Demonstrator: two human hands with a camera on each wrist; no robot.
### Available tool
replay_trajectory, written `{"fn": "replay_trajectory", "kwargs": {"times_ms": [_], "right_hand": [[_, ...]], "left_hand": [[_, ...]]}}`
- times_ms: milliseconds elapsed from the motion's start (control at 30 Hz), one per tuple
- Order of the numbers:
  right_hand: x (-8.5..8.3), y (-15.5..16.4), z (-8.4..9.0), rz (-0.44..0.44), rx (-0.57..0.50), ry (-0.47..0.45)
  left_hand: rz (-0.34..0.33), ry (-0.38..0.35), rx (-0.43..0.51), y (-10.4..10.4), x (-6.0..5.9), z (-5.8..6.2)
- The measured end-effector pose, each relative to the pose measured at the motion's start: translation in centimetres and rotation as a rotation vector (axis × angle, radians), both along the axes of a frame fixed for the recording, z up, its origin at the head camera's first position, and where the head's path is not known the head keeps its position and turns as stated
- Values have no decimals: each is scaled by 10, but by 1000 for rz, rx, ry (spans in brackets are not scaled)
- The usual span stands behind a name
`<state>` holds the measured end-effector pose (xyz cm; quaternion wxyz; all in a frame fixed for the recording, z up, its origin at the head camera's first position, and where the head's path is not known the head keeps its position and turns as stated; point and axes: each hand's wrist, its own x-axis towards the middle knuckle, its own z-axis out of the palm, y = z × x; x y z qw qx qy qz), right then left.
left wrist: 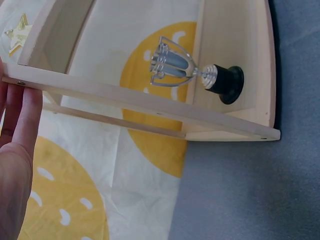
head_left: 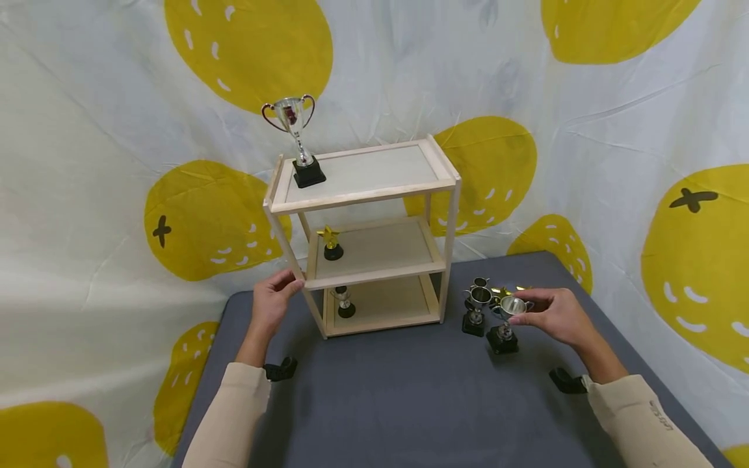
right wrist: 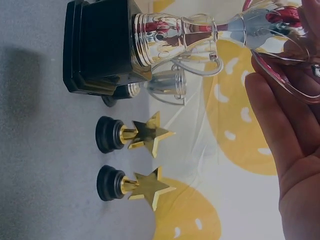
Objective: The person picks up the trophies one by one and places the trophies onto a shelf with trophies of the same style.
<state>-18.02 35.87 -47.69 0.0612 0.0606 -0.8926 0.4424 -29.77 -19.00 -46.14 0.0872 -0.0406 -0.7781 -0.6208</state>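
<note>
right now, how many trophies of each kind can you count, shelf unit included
silver cups: 5 (2 on the shelf unit, 3 beyond its right side)
gold stars: 3 (1 on the shelf unit, 2 beyond its right side)
total: 8

Soft, even light with faint, blurred shadows
</note>
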Motion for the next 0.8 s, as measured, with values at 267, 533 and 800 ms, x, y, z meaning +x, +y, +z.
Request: {"fn": "replay_trajectory", "kwargs": {"times_ms": [267,533,800], "right_hand": [[2,-8,4,-9,-8,18],[4,-17,14,-1,-11,31],[6,-25,23,5,-3,47]], "left_hand": [[2,-12,-1,0,-1,0],[16,1,-1,1,-1,-1],[-4,7,2,0,-1,-1]]}}
